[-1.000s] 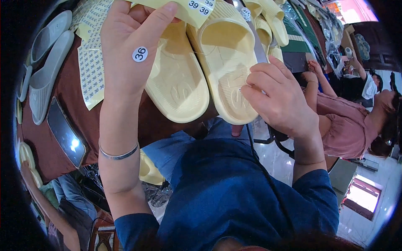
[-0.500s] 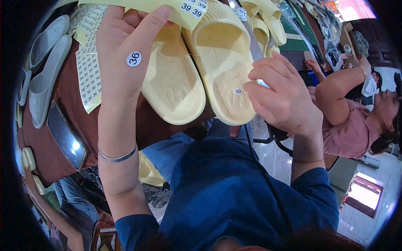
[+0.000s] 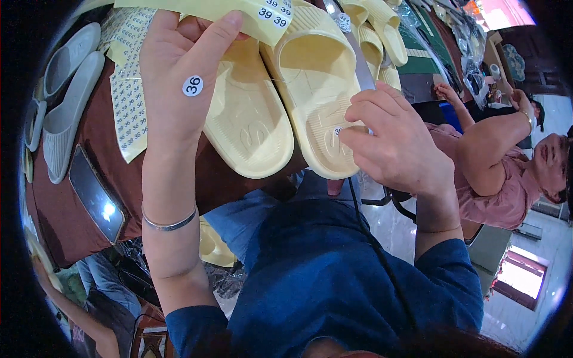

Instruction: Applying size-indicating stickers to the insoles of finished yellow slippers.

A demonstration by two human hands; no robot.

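Observation:
My left hand point(image 3: 185, 65) is closed on a yellow sticker sheet point(image 3: 239, 15) with round white labels, held over the slippers' far ends. A round printed sticker point(image 3: 192, 86) is stuck to the back of this hand. Below lie two cream slide slippers side by side, the left slipper point(image 3: 248, 140) and the right slipper point(image 3: 310, 107). My right hand point(image 3: 397, 137) is at the right slipper's heel, its fingers bent inward. The fingertips partly cover a small round label point(image 3: 338, 132) on the footbed. Whether they grip its edge I cannot make out.
Another label sheet point(image 3: 128, 113) hangs by my left wrist. Grey slippers point(image 3: 68, 119) and a dark phone point(image 3: 95, 194) lie left on the brown cloth. More cream slippers point(image 3: 382, 30) are at the far right. A person in pink point(image 3: 489, 167) sits to the right.
My right hand has shifted slightly left over the heel, and its fingertips now partly cover the label. My left hand still holds the sheet. The person at right has shifted.

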